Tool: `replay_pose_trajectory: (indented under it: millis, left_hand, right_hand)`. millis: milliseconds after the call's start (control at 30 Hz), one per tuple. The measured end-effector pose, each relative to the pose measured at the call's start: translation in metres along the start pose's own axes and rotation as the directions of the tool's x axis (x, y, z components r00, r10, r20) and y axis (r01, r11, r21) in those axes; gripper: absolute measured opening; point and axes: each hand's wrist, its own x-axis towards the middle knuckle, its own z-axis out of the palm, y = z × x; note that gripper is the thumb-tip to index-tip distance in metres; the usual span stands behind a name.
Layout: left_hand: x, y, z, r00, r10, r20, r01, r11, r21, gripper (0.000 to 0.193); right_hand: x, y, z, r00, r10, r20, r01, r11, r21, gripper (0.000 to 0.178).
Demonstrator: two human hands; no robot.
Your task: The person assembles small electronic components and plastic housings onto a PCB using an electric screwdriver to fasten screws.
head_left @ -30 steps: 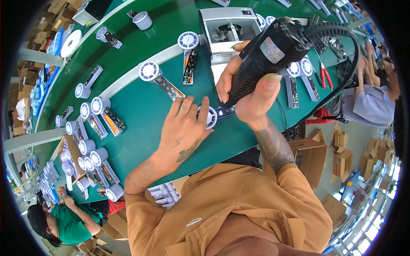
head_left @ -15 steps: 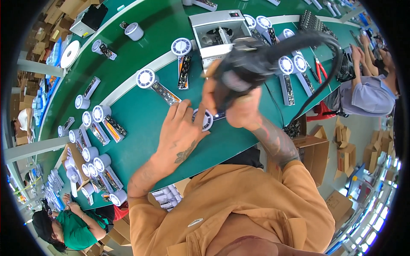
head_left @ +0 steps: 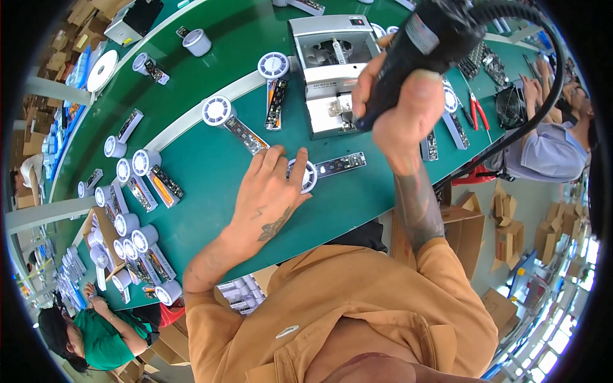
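My right hand (head_left: pixel 408 118) grips a black electric screwdriver (head_left: pixel 412 54) with a thick black cable; its lower end is beside the front plate of a grey screw feeder (head_left: pixel 332 80). The tip is too small to make out. My left hand (head_left: pixel 268 195) rests over the round white grille head of a small device, holding it between forefinger and thumb. The device's narrow body with an exposed circuit board (head_left: pixel 341 164) lies flat on the green table, pointing right. Close to my left fingertips lies another such device (head_left: pixel 239 133).
Several similar devices (head_left: pixel 145 159) lie at the left and along the conveyor (head_left: pixel 191 83). Red-handled pliers (head_left: pixel 477 112) and a black fan (head_left: pixel 511 103) are at the right. A co-worker in green (head_left: pixel 108 335) sits at lower left; another in light blue (head_left: pixel 549 147) at right.
My right hand has lifted the screwdriver up and right, away from the device to beside the screw feeder. The device's circuit board is now uncovered. My left hand has stayed on its head.
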Motion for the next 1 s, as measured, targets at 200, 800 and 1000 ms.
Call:
replay_pose_trajectory:
  millis: [200,800,1000]
  left_hand:
    - [0.0,0.0,-0.002,1.0,-0.002,0.013,0.002,1.0,-0.018,0.067]
    - [0.0,-0.001,0.001,1.0,0.011,0.0,-0.011,1.0,0.015,0.066]
    - [0.0,-0.001,0.001,1.0,0.01,0.011,-0.01,1.0,0.022,0.066]
  right_hand:
    - [-0.03,-0.033,0.021,0.917,0.398,-0.02,-0.398,0.917,-0.004,0.103]
    - [-0.049,-0.022,0.03,0.911,0.411,0.014,-0.411,0.909,0.075,0.096]
    - [-0.052,-0.02,0.028,0.903,0.427,0.046,-0.429,0.901,0.067,0.098]
